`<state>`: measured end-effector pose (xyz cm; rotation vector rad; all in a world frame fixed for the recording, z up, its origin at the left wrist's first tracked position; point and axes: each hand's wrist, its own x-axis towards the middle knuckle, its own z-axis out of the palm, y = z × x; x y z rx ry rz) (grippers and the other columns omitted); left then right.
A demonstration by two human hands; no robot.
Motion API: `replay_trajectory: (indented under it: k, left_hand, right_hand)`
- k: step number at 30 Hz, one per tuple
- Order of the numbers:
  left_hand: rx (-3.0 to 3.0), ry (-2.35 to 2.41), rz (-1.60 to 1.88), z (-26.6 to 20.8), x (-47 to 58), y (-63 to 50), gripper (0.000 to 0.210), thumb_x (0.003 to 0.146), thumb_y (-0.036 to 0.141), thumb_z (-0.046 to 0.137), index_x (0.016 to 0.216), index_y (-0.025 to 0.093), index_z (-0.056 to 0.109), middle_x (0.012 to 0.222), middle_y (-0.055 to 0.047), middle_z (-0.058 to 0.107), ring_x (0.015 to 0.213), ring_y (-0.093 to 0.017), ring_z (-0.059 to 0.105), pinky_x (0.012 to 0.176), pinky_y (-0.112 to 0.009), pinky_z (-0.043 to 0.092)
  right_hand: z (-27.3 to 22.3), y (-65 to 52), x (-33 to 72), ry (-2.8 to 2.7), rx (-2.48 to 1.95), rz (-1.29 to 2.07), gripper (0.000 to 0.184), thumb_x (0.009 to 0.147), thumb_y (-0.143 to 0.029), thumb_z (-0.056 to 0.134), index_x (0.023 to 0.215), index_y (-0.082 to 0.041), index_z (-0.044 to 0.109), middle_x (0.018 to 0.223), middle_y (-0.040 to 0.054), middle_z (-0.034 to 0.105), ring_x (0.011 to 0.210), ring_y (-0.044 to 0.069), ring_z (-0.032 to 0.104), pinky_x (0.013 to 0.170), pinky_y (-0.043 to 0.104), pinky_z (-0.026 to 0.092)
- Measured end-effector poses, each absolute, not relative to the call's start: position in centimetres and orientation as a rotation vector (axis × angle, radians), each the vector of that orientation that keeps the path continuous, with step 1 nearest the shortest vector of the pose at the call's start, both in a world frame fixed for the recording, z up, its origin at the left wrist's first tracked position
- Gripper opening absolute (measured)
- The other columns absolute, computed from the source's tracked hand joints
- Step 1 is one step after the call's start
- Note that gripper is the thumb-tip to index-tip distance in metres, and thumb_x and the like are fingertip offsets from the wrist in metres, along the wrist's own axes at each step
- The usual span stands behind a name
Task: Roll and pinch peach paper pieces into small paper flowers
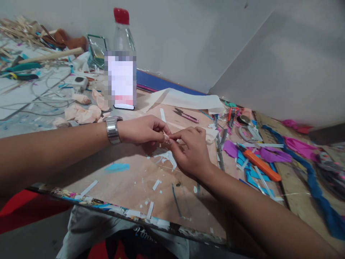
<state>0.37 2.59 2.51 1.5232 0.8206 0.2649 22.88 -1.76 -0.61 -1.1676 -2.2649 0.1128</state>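
My left hand [144,130], with a metal watch [112,130] on its wrist, is closed, thumb and forefinger pinched on a small peach piece [166,138]. From the other side, my right hand [192,150] grips the same piece between thumb and forefinger. Fingers cover most of it, so I cannot tell its exact kind. Both hands are just above a stained wooden board [107,187]. Several crumpled peach pieces [86,114] lie left of the phone. Beyond my right hand rest small thread snips [185,115] and a curled cream strip [185,100].
A lit, blurred-out phone [122,81] leans against a red-capped bottle [125,36]. An orange cutter [260,163] lies right among purple and blue scraps. Teal-handled pliers [23,68], a white cable [40,91] and wooden sticks [21,32] clutter the left. A wall [183,39] stands behind.
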Motion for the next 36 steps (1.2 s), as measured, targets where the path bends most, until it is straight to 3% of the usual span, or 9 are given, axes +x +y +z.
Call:
replay_trajectory:
  k: [5, 14, 20, 26, 31, 36]
  left_hand:
    - [1.519, 0.793, 0.238, 2.35, 0.33, 2.57, 0.029, 0.095, 0.044, 0.068, 0.103, 0.016, 0.067, 0.071, -0.002, 0.065, 0.057, -0.011, 0.062, 0.049, -0.017, 0.044]
    - [1.488, 0.828, 0.274, 2.05, 0.39, 2.52, 0.025, 0.096, 0.042, 0.065, 0.097, 0.017, 0.059, 0.075, -0.003, 0.067, 0.057, -0.012, 0.063, 0.05, -0.02, 0.048]
    - [1.574, 0.849, 0.317, 2.58, 0.5, 2.55, 0.025, 0.096, 0.037, 0.065, 0.104, 0.014, 0.064, 0.075, -0.003, 0.068, 0.059, -0.01, 0.062, 0.051, -0.017, 0.043]
    - [1.605, 0.894, 0.364, 2.81, 0.61, 2.56, 0.021, 0.095, 0.033, 0.065, 0.104, 0.013, 0.066, 0.073, -0.002, 0.069, 0.062, -0.01, 0.063, 0.057, -0.019, 0.046]
    - [1.628, 0.918, 0.372, 2.64, 0.5, 2.89, 0.022, 0.093, 0.032, 0.067, 0.103, 0.013, 0.067, 0.08, -0.004, 0.072, 0.06, -0.007, 0.06, 0.055, -0.017, 0.04]
    - [1.64, 0.853, 0.432, 2.02, 0.48, 3.01, 0.024, 0.092, 0.035, 0.068, 0.101, 0.014, 0.064, 0.086, -0.006, 0.073, 0.075, -0.013, 0.068, 0.064, -0.02, 0.046]
  right_hand:
    - [-0.43, -1.86, 22.73, -2.264, -1.168, 0.132, 0.018, 0.099, -0.035, 0.061, 0.097, -0.023, 0.074, 0.096, -0.0015, 0.076, 0.093, 0.013, 0.061, 0.099, 0.039, 0.027]
    - [-0.46, -2.09, 22.69, -2.243, -1.098, 0.093, 0.012, 0.098, -0.033, 0.065, 0.099, -0.025, 0.074, 0.093, -0.0063, 0.076, 0.09, 0.011, 0.062, 0.099, 0.038, 0.027]
    - [-0.55, -1.86, 22.7, -2.213, -1.155, 0.136, 0.019, 0.098, -0.04, 0.065, 0.098, -0.023, 0.075, 0.094, -0.0031, 0.077, 0.091, 0.012, 0.064, 0.101, 0.039, 0.027]
    - [-0.65, -1.67, 22.69, -2.164, -1.177, 0.173, 0.013, 0.096, -0.035, 0.067, 0.095, -0.023, 0.074, 0.09, -0.0046, 0.076, 0.087, 0.01, 0.063, 0.099, 0.036, 0.027]
    - [-0.62, -1.65, 22.65, -2.159, -1.203, 0.176, 0.016, 0.097, -0.038, 0.066, 0.096, -0.024, 0.074, 0.091, -0.0042, 0.076, 0.089, 0.011, 0.064, 0.099, 0.037, 0.027]
    - [-0.56, -1.65, 22.59, -2.135, -1.241, 0.208, 0.025, 0.097, -0.047, 0.066, 0.1, -0.024, 0.075, 0.095, -0.003, 0.076, 0.09, 0.011, 0.064, 0.099, 0.037, 0.027]
